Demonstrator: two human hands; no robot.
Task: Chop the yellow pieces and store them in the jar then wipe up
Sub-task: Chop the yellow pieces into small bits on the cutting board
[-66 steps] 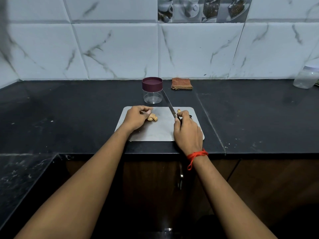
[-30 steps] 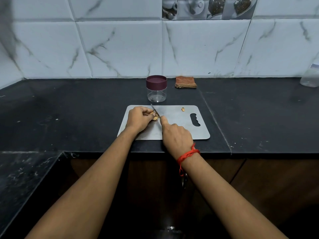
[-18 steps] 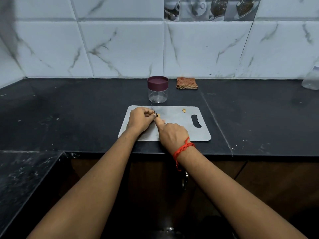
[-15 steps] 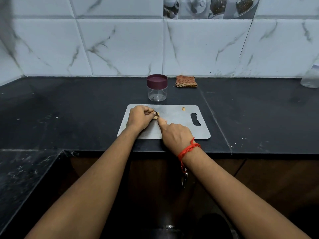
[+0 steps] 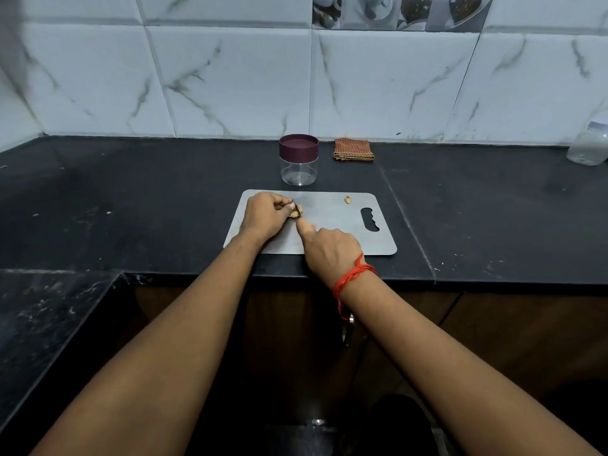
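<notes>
- The left hand (image 5: 265, 216) is resting on the left part of the cutting board (image 5: 332, 213). Its grip is pinching a yellow piece (image 5: 300, 212) at the fingertips and pinning it to the board.
- The knife (image 5: 297, 218) is meeting that piece from the near side. Only a sliver of blade is showing, so I cannot tell how deep it is sitting.
- The jar (image 5: 298, 159) is standing just behind the board on the desk (image 5: 131, 199), with its maroon lid on and nothing yellow showing inside.
- The right hand (image 5: 330, 250) is grasping the knife, its grip curling over the hidden handle and the index finger pointing forward along the blade.
- A 2nd, smaller yellow piece (image 5: 348, 200) is lying loose near the board's far edge, apart from both hands.
- The folded cloth (image 5: 353, 149) is lying by the wall, right of the jar.
- Chopping is looking like the step in hand, early in the task. The next move is calling for a downward press, with the left fingertips tucked clear of the edge.
</notes>
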